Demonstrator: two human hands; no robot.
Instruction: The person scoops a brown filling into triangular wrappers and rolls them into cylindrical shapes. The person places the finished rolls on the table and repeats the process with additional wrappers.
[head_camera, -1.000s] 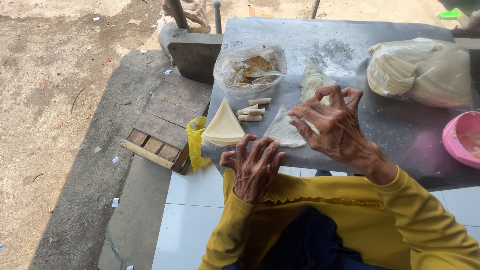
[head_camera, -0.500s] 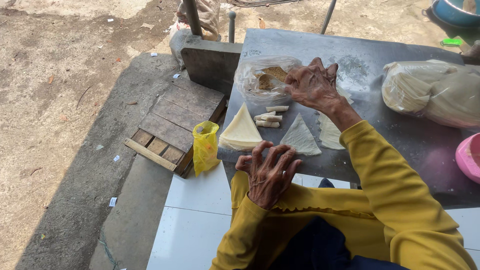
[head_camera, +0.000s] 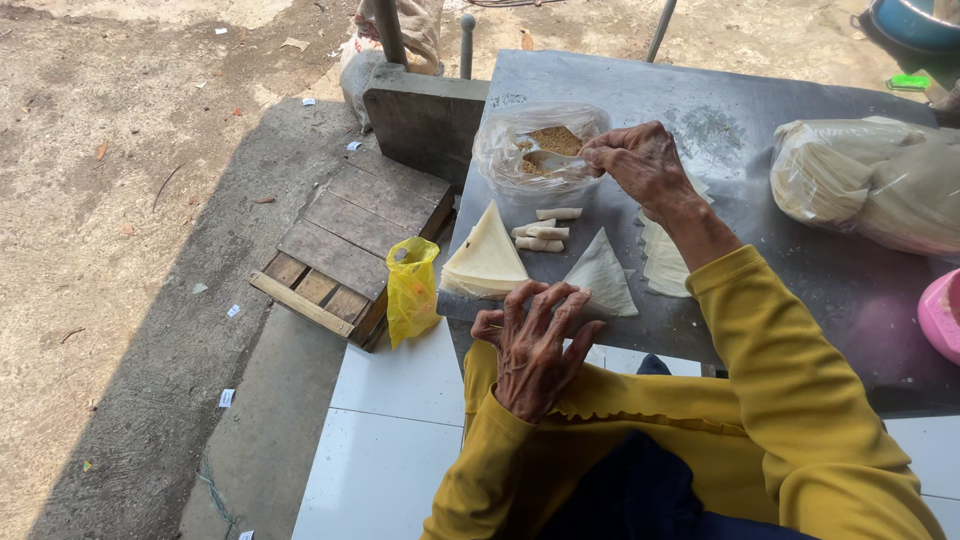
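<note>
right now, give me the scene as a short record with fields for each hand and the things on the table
left hand: rests at the near table edge, fingers spread, holding nothing
right hand: reaches into the clear bag of brown filling
wrapper stack: triangle pile, left of the rolls
rolls: a few finished, between bag and wrappers
single wrapper: flat, near the left hand
table: dark grey top

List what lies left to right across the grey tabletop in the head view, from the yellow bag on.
yellow bag → stack of triangular wrappers → small rolled pieces → single triangular wrapper → large bag of wrappers → pink bowl.
</note>
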